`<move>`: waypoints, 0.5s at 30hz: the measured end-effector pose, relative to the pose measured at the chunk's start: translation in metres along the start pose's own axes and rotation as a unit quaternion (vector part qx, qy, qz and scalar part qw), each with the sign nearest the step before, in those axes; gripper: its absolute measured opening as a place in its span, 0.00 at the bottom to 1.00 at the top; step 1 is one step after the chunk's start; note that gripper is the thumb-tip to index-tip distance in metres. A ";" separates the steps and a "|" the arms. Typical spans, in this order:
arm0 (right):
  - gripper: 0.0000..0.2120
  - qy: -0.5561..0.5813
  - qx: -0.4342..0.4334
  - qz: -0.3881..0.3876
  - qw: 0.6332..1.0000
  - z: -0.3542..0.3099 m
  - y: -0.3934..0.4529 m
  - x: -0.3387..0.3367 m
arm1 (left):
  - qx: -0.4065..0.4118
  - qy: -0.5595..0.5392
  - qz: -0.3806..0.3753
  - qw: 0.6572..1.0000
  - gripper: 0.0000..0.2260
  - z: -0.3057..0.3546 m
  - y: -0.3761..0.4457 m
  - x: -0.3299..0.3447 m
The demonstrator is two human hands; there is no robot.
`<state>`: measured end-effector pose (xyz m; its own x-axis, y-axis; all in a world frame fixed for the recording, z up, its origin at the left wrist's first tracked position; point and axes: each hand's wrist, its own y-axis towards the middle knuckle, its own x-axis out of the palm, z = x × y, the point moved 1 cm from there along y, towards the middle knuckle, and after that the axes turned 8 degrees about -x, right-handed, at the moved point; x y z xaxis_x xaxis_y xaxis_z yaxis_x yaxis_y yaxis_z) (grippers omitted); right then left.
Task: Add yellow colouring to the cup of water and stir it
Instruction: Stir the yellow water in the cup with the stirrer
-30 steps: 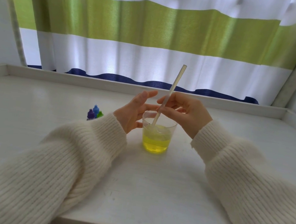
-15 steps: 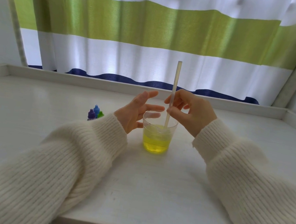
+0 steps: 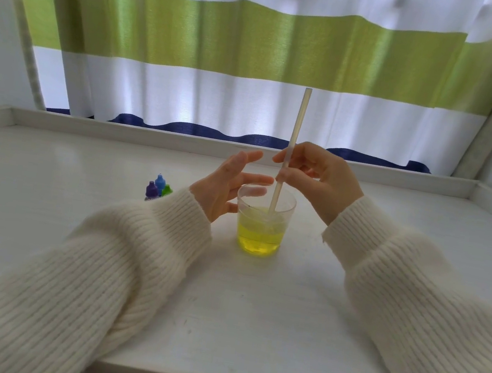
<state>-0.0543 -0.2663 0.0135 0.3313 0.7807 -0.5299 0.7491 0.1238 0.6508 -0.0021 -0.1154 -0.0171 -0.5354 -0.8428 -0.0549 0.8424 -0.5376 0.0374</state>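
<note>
A clear cup of yellow water stands mid-worktop. The right hand pinches a pale straw, nearly upright, its lower end in the liquid. The left hand, fingers spread and relaxed, rests against the cup's 9 o'clock side. Small colouring bottles stand at 9 o'clock, behind the cream sleeve.

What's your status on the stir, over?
Right hand pinches straw, tip in cup. Left hand open, fingers at cup rim. Water yellow. Nothing in the way.
</note>
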 end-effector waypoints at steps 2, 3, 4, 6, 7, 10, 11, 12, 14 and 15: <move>0.05 0.003 -0.005 0.010 1.000 0.000 0.000 -0.001 | -0.001 0.001 0.000 1.000 0.27 0.001 -0.001 0.001; 0.05 0.002 -0.007 0.016 1.000 0.001 0.001 -0.001 | -0.001 0.001 0.000 1.000 0.26 0.001 -0.001 0.001; 0.05 -0.001 -0.008 0.021 1.000 0.001 0.001 -0.002 | 0.000 0.002 0.000 1.000 0.26 0.001 -0.001 0.001; 0.06 -0.001 -0.012 0.035 0.999 0.001 0.001 -0.004 | 0.000 0.001 0.000 1.000 0.26 0.001 -0.002 0.001; 0.07 0.003 -0.016 0.045 0.999 0.001 0.001 -0.005 | 0.000 0.001 0.000 1.000 0.26 0.001 -0.002 0.001; 0.08 0.004 -0.027 0.071 0.997 0.001 0.002 -0.008 | 0.002 0.006 -0.002 1.000 0.27 0.001 -0.002 0.001; 0.07 0.004 -0.029 0.077 0.997 0.000 0.002 -0.009 | 0.002 0.008 -0.002 1.000 0.27 0.002 -0.002 0.001; 0.06 0.005 -0.030 0.082 0.996 0.000 0.003 -0.011 | 0.002 0.009 -0.002 1.000 0.27 0.002 -0.002 0.001; 0.07 0.011 -0.029 0.095 0.995 -0.001 0.003 -0.013 | 0.002 0.009 -0.001 1.000 0.27 0.002 -0.002 0.001; 0.07 0.017 -0.027 0.102 0.994 -0.001 0.003 -0.014 | 0.003 0.008 0.000 1.000 0.27 0.002 -0.002 0.000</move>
<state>-0.0579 -0.2763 0.0237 0.4532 0.8129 -0.3658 0.6357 -0.0070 0.7719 -0.0044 -0.1145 -0.0154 -0.5350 -0.8419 -0.0706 0.8415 -0.5384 0.0440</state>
